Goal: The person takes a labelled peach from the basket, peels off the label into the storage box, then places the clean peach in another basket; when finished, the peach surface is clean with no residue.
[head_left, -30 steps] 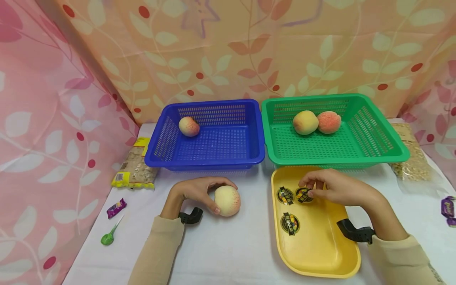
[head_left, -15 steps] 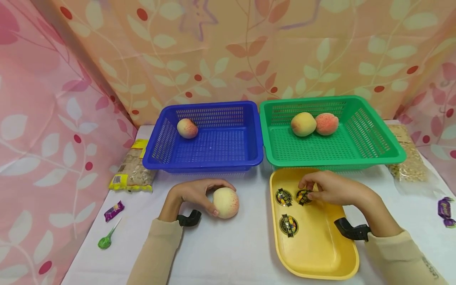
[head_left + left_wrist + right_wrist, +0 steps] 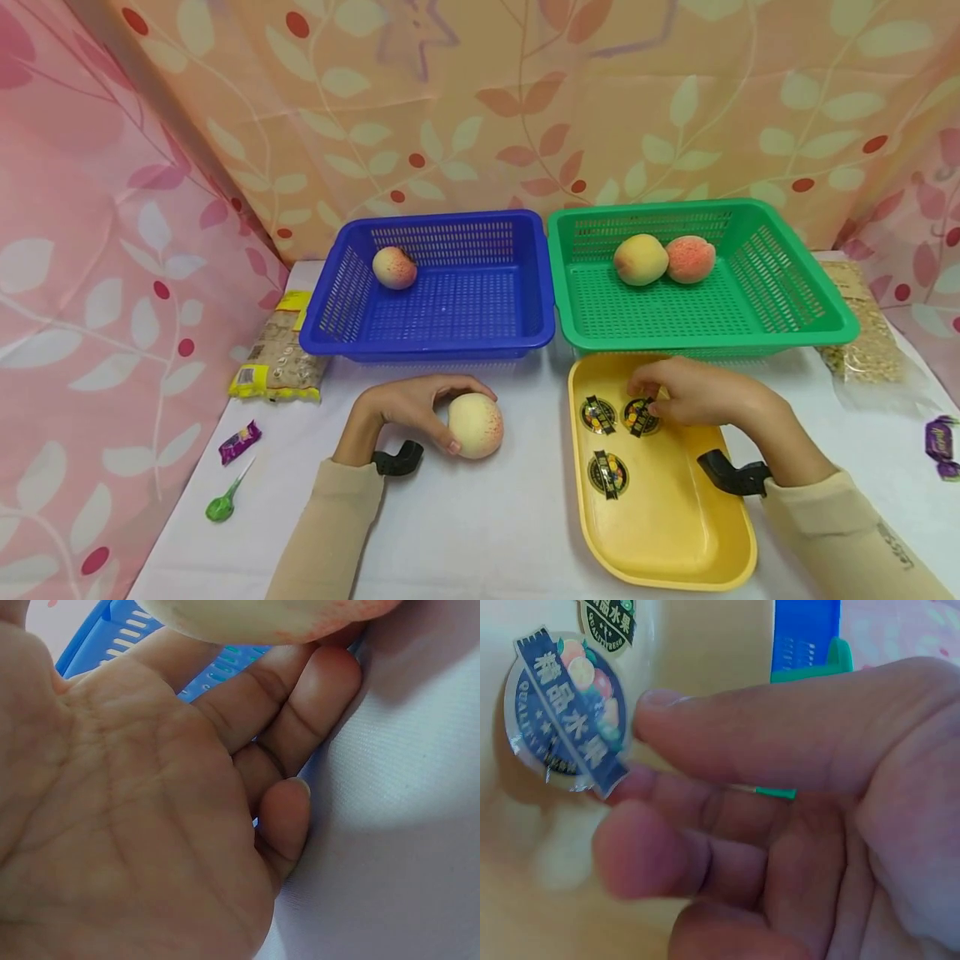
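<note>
My left hand [image 3: 420,410] grips a pale yellow peach [image 3: 477,427] with a pink-speckled side, thumb in front and fingers behind. The peach rests on or just over the white cloth; its lower edge [image 3: 262,622] shows at the top of the left wrist view. Over the yellow tray [image 3: 675,577], my right hand [image 3: 708,396] holds the edge of a round dark fruit sticker [image 3: 641,417] at its thumb and index fingertips. That sticker [image 3: 566,712] looks lifted, with a shadow below it. Two more such stickers, an upper one [image 3: 597,415] and a lower one [image 3: 608,474], lie in the tray.
Behind stand a blue basket [image 3: 427,346] with one peach [image 3: 394,267] and a green basket [image 3: 712,340] with two, a yellow peach [image 3: 641,259] and a red peach [image 3: 691,259]. Bags [image 3: 277,350], a purple candy [image 3: 240,442] and a green lollipop [image 3: 221,507] lie at the sides.
The right hand's fingertips have closed in on the sticker, which has shifted and tilted slightly. My left hand keeps its grip on the peach in the same place.
</note>
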A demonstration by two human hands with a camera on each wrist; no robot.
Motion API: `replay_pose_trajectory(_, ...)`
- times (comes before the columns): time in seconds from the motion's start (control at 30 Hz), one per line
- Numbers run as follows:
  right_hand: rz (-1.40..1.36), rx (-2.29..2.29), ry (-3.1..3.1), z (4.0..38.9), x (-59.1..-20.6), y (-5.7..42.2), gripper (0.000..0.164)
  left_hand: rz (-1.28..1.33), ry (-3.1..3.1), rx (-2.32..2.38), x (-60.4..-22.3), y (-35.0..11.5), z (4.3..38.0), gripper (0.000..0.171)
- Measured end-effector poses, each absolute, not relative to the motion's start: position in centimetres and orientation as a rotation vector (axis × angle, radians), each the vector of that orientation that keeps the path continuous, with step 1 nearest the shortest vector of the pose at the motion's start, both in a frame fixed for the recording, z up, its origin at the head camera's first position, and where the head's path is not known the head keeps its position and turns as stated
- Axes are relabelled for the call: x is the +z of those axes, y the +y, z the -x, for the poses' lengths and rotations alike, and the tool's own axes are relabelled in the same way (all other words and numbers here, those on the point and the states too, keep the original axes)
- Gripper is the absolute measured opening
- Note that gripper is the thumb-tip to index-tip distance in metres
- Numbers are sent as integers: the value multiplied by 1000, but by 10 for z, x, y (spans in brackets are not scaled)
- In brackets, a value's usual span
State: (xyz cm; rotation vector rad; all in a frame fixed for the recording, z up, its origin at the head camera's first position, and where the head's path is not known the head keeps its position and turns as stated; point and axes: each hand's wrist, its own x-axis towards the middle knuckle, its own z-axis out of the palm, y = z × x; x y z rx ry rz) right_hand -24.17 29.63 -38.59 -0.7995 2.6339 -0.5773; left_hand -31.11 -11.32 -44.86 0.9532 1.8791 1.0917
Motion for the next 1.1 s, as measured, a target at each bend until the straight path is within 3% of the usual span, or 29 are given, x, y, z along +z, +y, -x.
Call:
replay_pose_trajectory(0.6,641,-382,2706,232,-374,292,28,-942,1884,1088,-449,-113,311,71)
replay_pose_trajectory(1.1,704,-1005,2932,219,-347,344,22,-982,1886,1070,-442,-107,303,68)
